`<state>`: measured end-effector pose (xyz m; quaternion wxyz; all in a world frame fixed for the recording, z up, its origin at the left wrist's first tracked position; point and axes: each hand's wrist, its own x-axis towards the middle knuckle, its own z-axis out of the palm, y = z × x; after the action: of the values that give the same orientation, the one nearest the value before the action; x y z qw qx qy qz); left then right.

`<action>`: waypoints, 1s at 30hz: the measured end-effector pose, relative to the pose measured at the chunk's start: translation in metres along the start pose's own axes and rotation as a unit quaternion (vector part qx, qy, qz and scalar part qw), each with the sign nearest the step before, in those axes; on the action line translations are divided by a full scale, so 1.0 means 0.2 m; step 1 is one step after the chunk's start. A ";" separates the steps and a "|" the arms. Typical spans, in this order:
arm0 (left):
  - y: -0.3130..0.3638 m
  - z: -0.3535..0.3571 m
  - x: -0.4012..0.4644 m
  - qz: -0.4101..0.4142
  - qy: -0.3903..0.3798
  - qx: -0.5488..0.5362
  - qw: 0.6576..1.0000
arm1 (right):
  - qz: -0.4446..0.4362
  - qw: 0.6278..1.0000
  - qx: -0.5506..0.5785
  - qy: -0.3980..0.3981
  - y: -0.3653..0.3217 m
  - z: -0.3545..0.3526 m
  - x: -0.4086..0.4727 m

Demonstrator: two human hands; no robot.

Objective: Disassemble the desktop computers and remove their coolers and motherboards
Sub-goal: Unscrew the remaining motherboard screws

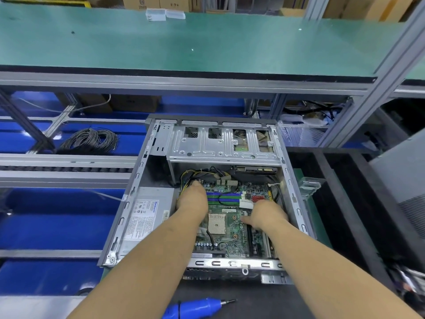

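Both hands inside the open desktop case [128, 201], on the motherboard [230, 229]. Left hand [192, 200] reaches the cable connectors at its far edge, fingers hidden, grip unclear. Right hand [264, 215] presses flat, fingers straight.

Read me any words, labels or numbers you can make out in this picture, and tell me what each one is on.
Nothing here can be read with certainty.
Power supply label: a blue brand word and dense print, too small and blurred.
Barcode sticker beside it: unreadable.
Motherboard: pale printed characters near the memory slots, too blurred.
White sticker on the motherboard: no legible text.
Cardboard boxes behind the green bench: a faint logo, unreadable.
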<state>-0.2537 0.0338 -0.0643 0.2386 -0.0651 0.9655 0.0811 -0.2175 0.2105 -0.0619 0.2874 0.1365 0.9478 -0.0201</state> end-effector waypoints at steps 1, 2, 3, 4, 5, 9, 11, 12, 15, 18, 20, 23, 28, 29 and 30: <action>0.00 0.00 0.00 -0.002 0.000 -0.006 1.000 | 0.008 1.000 0.022 0.009 0.00 0.00 0.00; 0.00 -0.01 0.00 -0.002 0.003 -0.008 1.000 | 0.014 0.999 0.043 0.019 0.00 -0.01 0.00; 0.00 -0.01 0.00 -0.001 0.009 -0.009 1.000 | 0.019 0.998 0.059 0.028 0.01 -0.01 0.00; -0.01 -0.01 -0.01 0.002 0.020 -0.007 1.000 | 0.023 0.996 0.073 0.038 0.01 -0.01 -0.01; -0.01 -0.02 -0.01 0.009 0.032 0.002 0.999 | 0.026 0.995 0.086 0.050 0.01 -0.01 -0.01; 0.01 -0.05 -0.02 0.011 0.050 0.019 0.999 | 0.040 0.985 0.143 0.091 0.01 -0.01 -0.01; 0.01 -0.06 -0.01 0.010 0.074 -0.010 0.997 | 0.044 0.981 0.159 0.101 0.01 -0.02 0.00; 0.01 -0.06 -0.01 0.009 0.086 -0.031 0.996 | 0.043 0.981 0.157 0.102 0.01 -0.02 0.01; 0.01 -0.08 0.01 -0.008 0.068 -0.121 0.990 | 0.032 0.986 0.141 0.087 -0.01 -0.04 0.02; 0.01 -0.09 0.02 -0.026 0.022 -0.235 0.971 | 0.014 0.995 0.082 0.061 -0.02 -0.08 0.00; 0.01 -0.09 0.01 -0.032 0.013 -0.261 0.965 | -0.027 0.995 -0.025 0.092 -0.03 -0.09 -0.05; 0.03 -0.08 0.02 -0.037 0.001 -0.310 0.950 | -0.174 0.975 -0.102 0.092 -0.07 -0.08 -0.15; 0.03 -0.07 0.02 -0.037 -0.010 -0.332 0.942 | -0.239 0.945 -0.102 -0.200 -0.12 -0.01 -0.26; 0.03 -0.07 0.00 -0.018 -0.009 -0.306 0.952 | -0.237 0.936 -0.128 -0.229 -0.13 0.00 -0.26; 0.02 -0.07 -0.02 0.005 -0.002 -0.271 0.962 | -0.239 0.929 -0.149 -0.240 -0.14 0.01 -0.25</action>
<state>-0.2580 0.0362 -0.0500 0.2134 -0.1229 0.9071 0.3414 -0.1843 0.1701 -0.0369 0.5102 -0.1473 0.8471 0.0215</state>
